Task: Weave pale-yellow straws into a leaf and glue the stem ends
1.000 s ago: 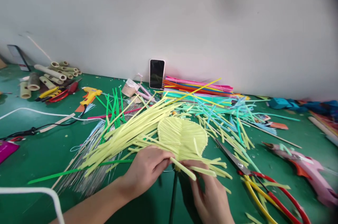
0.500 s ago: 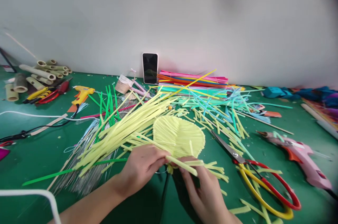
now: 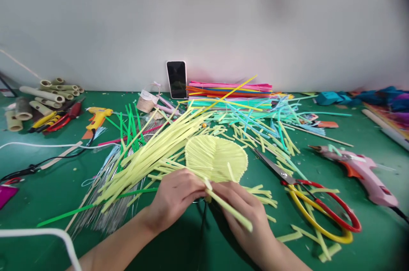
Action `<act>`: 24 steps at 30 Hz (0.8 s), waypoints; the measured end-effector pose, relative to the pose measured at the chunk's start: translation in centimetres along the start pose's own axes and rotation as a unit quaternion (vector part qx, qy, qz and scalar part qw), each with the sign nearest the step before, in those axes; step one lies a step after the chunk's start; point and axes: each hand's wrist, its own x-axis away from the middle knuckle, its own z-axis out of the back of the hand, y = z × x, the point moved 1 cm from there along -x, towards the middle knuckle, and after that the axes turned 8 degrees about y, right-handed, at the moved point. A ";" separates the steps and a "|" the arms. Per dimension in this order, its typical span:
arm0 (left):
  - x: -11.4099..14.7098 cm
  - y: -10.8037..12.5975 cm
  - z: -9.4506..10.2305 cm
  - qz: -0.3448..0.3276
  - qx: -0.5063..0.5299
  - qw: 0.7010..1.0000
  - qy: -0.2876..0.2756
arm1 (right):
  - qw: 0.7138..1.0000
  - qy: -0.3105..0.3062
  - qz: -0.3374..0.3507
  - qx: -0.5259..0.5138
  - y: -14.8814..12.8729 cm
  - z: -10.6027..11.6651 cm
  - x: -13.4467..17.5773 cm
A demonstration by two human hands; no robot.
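A pale yellow leaf (image 3: pixel 215 158) made of fuzzy pipe cleaners lies in front of me, with a ridge down its middle and a serrated-looking edge. At its near end, my left hand (image 3: pixel 179 196) is closed in a pinch on the leaf's base. My right hand (image 3: pixel 247 215) is closed right beside it, fingertips meeting the left ones. From between them a pale yellow pipe cleaner (image 3: pixel 231 210) slants down to the right over the right fingers. A thin dark stem (image 3: pixel 203 215) hangs below the base. What each fingertip presses on is partly hidden.
Loose yellow pipe cleaners (image 3: pixel 150 151) and thin metal wires (image 3: pixel 102 207) lie left. Large scissors (image 3: pixel 287 179) and a pink glue gun (image 3: pixel 361 168) lie right; a yellow glue gun (image 3: pixel 99 117) is far left. A phone (image 3: pixel 177 80) leans on the wall by coloured bundles (image 3: pixel 230 87).
The pipe cleaner's free end has swung downward and right over my right hand. My right fingers have moved in closer to the left ones. The view has shifted slightly.
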 end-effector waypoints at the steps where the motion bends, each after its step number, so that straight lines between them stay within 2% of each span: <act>1: -0.1 0.1 0.1 -0.017 0.004 1.000 -0.001 | 1.000 0.005 0.012 0.004 -0.2 0.1 -0.2; 3: -0.3 0.2 0.2 -0.024 0.017 1.000 0.006 | 0.999 0.015 0.028 0.014 -0.5 0.2 -0.4; 8: -0.7 0.6 0.0 0.029 0.051 0.998 0.020 | 1.000 0.017 0.010 0.011 -0.2 0.0 -0.4; 16: -0.2 0.5 -0.4 0.056 0.030 0.998 0.000 | 0.999 0.035 -0.009 -0.023 -0.1 -0.2 -0.2; 21: 0.0 0.5 -0.4 0.123 0.037 0.991 0.023 | 0.998 0.029 -0.012 -0.046 0.3 -0.4 0.3; 24: -0.2 0.7 -0.3 0.113 0.054 0.992 0.011 | 0.998 0.026 -0.010 -0.049 0.2 -0.4 0.2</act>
